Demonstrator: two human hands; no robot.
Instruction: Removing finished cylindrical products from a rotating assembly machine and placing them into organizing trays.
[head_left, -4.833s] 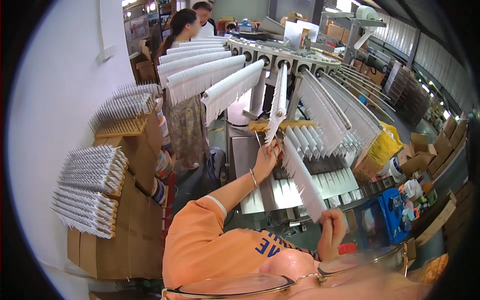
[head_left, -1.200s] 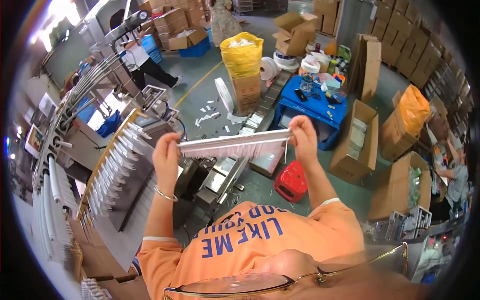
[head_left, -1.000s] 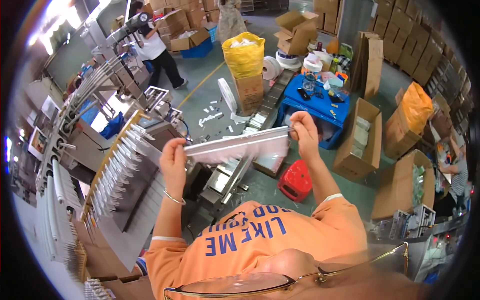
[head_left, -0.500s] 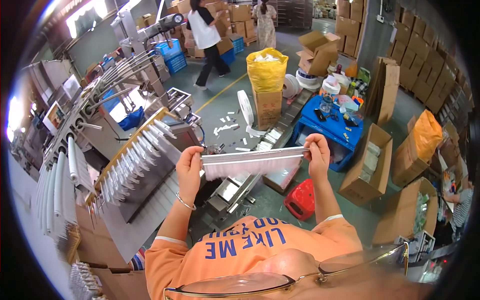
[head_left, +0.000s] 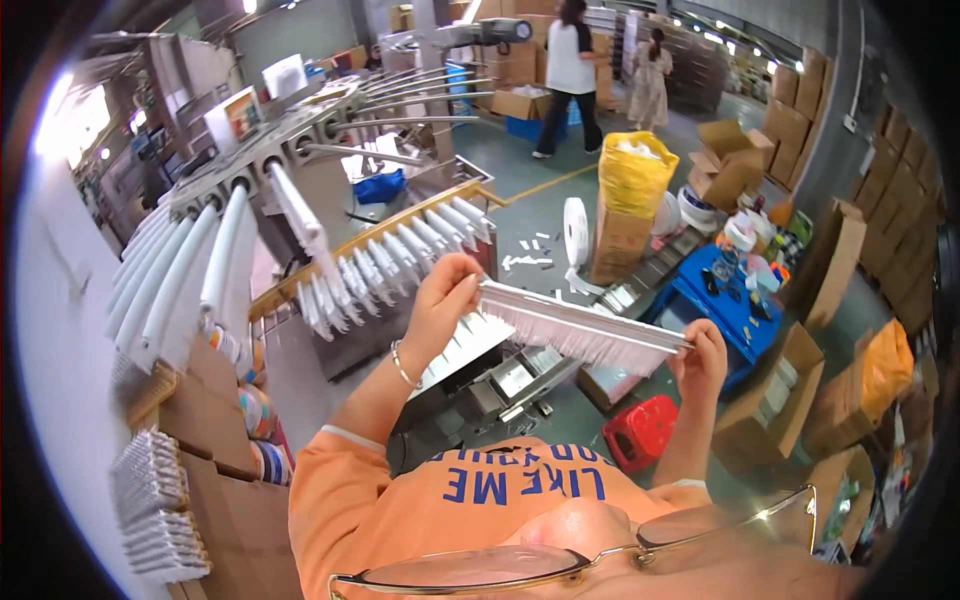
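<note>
A long white brush strip (head_left: 585, 335) with fine bristles hanging down is held level in front of me, one end in each hand. My left hand (head_left: 442, 300) pinches its left end and my right hand (head_left: 703, 357) grips its right end. Below the strip sits a grey metal machine (head_left: 510, 385). To the left, a rack of white brush strips (head_left: 395, 262) fans out from a wooden rail.
Long white rods (head_left: 175, 275) stick out from a machine at left. Stacked strips lie on cardboard boxes (head_left: 150, 500). A red stool (head_left: 640, 430), a blue table (head_left: 725, 300), a yellow sack (head_left: 633, 172) and open boxes stand right. Two people (head_left: 600, 70) walk far off.
The view has swung from the rack toward the floor and back. The strip stayed in both hands and now tilts down toward the right, with my hands spread wider.
</note>
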